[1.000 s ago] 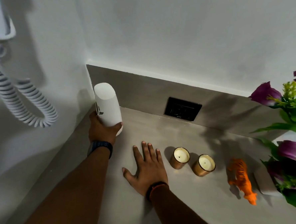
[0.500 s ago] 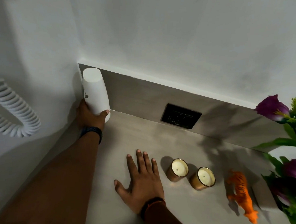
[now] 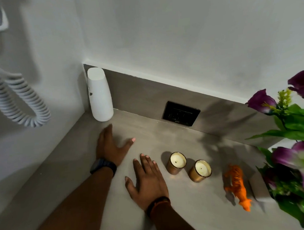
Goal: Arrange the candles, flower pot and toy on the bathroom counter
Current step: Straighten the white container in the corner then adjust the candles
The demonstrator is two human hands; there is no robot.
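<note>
Two white candles in gold jars, the left candle (image 3: pixel 176 162) and the right candle (image 3: pixel 201 170), stand side by side on the grey counter (image 3: pixel 62 173). An orange toy tiger (image 3: pixel 236 182) stands to their right. The flower pot (image 3: pixel 260 188), white and holding purple flowers, sits at the right edge, mostly hidden by leaves. My right hand (image 3: pixel 146 181) lies flat on the counter just left of the candles. My left hand (image 3: pixel 110 145) hovers open and empty below a white dispenser (image 3: pixel 99 95) standing upright in the back left corner.
A black wall socket (image 3: pixel 180 113) is set in the grey backsplash behind the candles. A coiled white cord (image 3: pixel 16 98) hangs from a wall unit on the left wall. Purple flowers and green leaves (image 3: pixel 294 124) overhang the counter's right side.
My left hand carried the white dispenser back into the corner, set it down and let go, then drew back toward me. My right hand stayed flat on the counter.
</note>
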